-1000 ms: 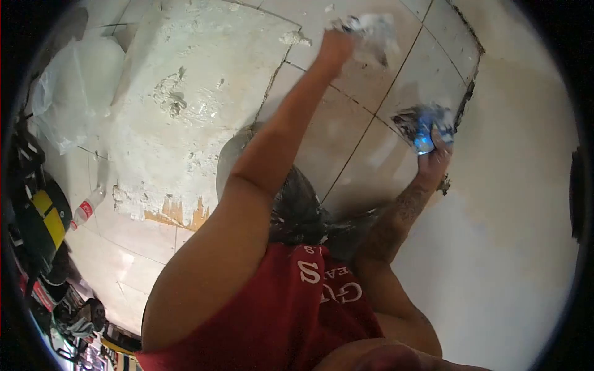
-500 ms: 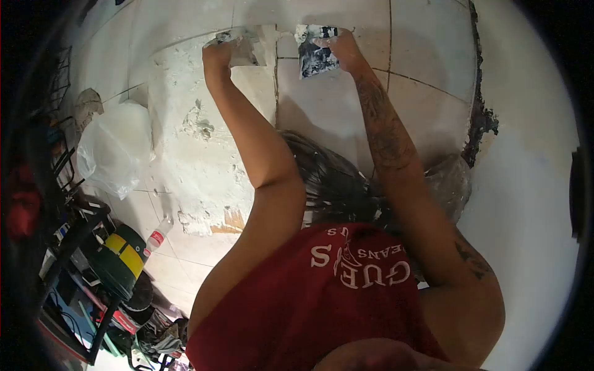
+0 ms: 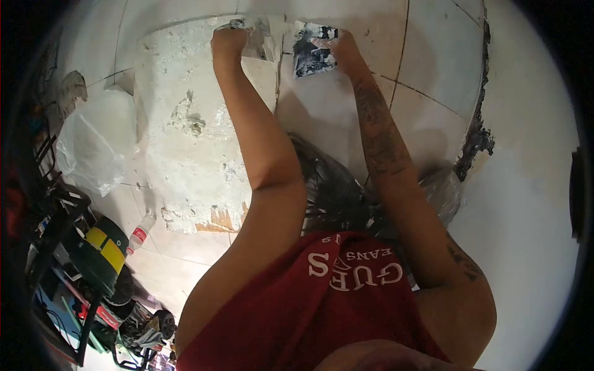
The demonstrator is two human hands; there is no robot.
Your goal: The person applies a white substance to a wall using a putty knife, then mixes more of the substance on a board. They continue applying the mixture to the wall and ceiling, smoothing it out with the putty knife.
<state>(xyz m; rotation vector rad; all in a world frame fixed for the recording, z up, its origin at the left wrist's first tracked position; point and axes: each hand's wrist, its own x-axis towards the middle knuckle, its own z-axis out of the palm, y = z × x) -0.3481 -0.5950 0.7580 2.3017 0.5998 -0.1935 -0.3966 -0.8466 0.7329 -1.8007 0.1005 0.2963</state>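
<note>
The left hand point(image 3: 228, 42) is closed around a scraper point(image 3: 253, 38) and presses it on the far right edge of the white plaster patch point(image 3: 185, 93) that covers the floor tiles point(image 3: 427, 80). The right hand point(image 3: 345, 48) grips a trowel point(image 3: 311, 49), smeared dark and white, which lies flat on bare tile just right of the patch. The two hands are apart, with the two tools close to each other between them. A bucket point(image 3: 334, 191) lined with black plastic stands between the forearms, near the right side of the patch. A clear bag point(image 3: 93, 145) lies at the left of the patch, and a bottle point(image 3: 140, 234) lies by its near left corner.
</note>
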